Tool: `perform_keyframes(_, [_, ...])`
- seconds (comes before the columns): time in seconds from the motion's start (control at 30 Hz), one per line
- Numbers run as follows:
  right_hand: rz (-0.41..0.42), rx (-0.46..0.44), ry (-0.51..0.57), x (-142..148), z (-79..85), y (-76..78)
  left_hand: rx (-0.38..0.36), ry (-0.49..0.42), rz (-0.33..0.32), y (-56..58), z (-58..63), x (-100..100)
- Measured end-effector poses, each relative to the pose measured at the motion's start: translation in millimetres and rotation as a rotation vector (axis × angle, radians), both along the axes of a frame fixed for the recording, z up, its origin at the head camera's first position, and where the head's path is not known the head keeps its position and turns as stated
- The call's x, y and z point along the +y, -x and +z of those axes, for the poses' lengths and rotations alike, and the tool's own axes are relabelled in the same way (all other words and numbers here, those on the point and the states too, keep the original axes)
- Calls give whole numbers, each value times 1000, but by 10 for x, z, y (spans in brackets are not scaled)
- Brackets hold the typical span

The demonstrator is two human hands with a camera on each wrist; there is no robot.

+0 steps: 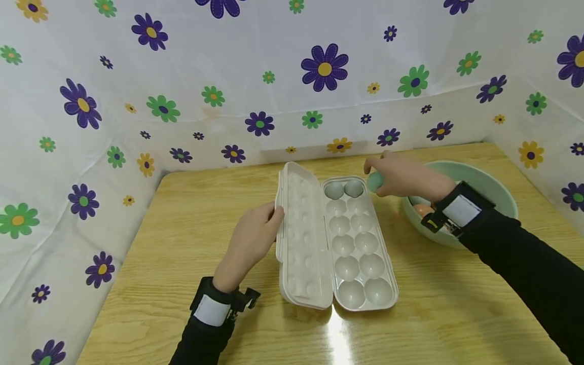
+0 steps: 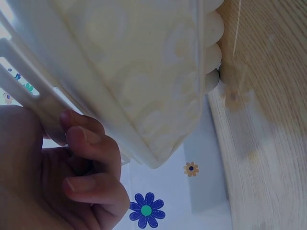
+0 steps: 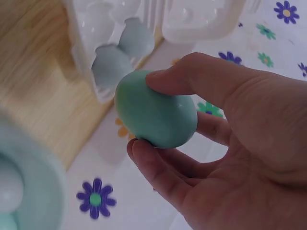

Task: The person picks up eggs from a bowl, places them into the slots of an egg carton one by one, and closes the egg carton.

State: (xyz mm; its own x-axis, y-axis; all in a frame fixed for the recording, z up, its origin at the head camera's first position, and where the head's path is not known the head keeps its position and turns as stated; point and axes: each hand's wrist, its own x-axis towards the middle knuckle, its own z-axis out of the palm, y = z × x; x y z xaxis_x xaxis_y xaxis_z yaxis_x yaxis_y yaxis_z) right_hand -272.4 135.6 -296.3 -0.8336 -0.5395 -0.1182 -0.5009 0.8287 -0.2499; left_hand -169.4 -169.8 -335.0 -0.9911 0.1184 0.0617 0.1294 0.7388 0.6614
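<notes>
A white plastic egg box (image 1: pixel 365 243) lies open on the table, its cells in two rows. Two grey-blue eggs (image 3: pixel 112 64) sit in the far pair of cells. My left hand (image 1: pixel 253 230) grips the edge of the raised lid (image 1: pixel 303 238), thumb on the inner side; in the left wrist view its fingers (image 2: pixel 93 143) curl at the lid's rim. Between the thumb and fingers of my right hand (image 1: pixel 401 175) is a green egg (image 3: pixel 156 110), held in the air right of the box's far end and apart from it.
A pale green bowl (image 1: pixel 490 190) stands at the right, partly hidden by my right forearm. Inside it are a brown egg (image 1: pixel 423 210) and a pale egg (image 3: pixel 9 184). A flower-patterned cloth (image 1: pixel 274 76) hangs behind the wooden table (image 1: pixel 196 218) and along both sides.
</notes>
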Motion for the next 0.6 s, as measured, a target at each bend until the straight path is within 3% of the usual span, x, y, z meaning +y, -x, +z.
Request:
perform_keyframes(0.2, [128,-41,17,-366,-191,51,5,-3,-2,-6,-13,3])
perform_keyframes(0.33, [219,-13,45,-545,-328,52,2,-2,0,-4,-15,4])
perform_keyframes(0.6, [279,29,30,-711,-511,7,4,11,-5,1,-2,6])
